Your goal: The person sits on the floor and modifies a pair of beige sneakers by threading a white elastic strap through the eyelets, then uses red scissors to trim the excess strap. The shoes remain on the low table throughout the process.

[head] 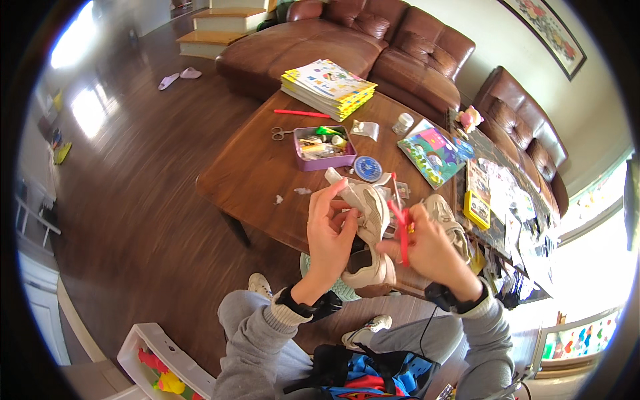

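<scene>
My left hand (327, 235) grips a beige and white sneaker (371, 212) above the near edge of the wooden table. A pale strip (335, 176) sticks up past its fingertips; I cannot tell whether it is part of the shoe. My right hand (434, 246) holds red-handled scissors (404, 235) close beside the sneaker, blades pointing away from me. Whether the blades touch the shoe is unclear. Just beyond the right hand sits a second beige sneaker (447, 220), partly hidden by that hand.
On the table (250, 175) are a purple box (325, 163) of small supplies, a round blue container (368, 168), small metal scissors (280, 133), stacked books (327, 90) and a white-capped jar (403, 123). A marble-patterned surface (480, 145) adjoins at right. A white bin (165, 345) stands lower left.
</scene>
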The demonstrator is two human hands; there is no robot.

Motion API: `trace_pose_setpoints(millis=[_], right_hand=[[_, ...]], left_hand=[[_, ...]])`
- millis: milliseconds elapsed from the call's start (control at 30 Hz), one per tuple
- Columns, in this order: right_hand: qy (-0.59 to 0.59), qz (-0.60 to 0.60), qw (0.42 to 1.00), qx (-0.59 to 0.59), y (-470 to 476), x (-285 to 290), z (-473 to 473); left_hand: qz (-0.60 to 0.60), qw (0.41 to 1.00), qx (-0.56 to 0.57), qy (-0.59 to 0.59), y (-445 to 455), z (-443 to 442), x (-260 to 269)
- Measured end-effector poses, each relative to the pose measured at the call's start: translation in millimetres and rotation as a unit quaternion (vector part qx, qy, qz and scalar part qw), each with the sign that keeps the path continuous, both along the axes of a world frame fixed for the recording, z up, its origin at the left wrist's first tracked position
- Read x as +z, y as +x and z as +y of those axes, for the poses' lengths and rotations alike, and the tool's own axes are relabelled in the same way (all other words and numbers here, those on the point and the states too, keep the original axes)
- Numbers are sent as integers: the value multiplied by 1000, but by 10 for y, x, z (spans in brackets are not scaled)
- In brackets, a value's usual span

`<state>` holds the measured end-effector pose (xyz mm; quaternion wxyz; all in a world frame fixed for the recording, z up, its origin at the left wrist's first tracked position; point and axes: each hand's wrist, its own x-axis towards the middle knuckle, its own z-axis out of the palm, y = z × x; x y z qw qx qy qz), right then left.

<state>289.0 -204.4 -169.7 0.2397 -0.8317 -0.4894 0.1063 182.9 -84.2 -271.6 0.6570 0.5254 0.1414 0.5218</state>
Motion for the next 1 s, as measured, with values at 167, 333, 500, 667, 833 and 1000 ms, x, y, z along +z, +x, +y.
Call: trace_pose_setpoints(millis=[167,333,500,667,833,1000], right_hand=[[130,94,987,-13,-106,-434,-241],[132,221,964,-65,14,-569,-380],[131,293,937,-141,281,-483,-462],[151,318,930,-110,236,-603,-424],[164,360,911,-121,197,-725,-340],[163,263,942,-131,219,-773,-279]], left_hand=[[26,998,-9,60,90,-208,-32],[23,996,-22,83,107,-248,17],[23,996,-26,86,8,-119,102],[46,993,3,112,7,-25,151],[59,990,8,125,-19,-30,187],[76,987,19,140,-48,18,182]])
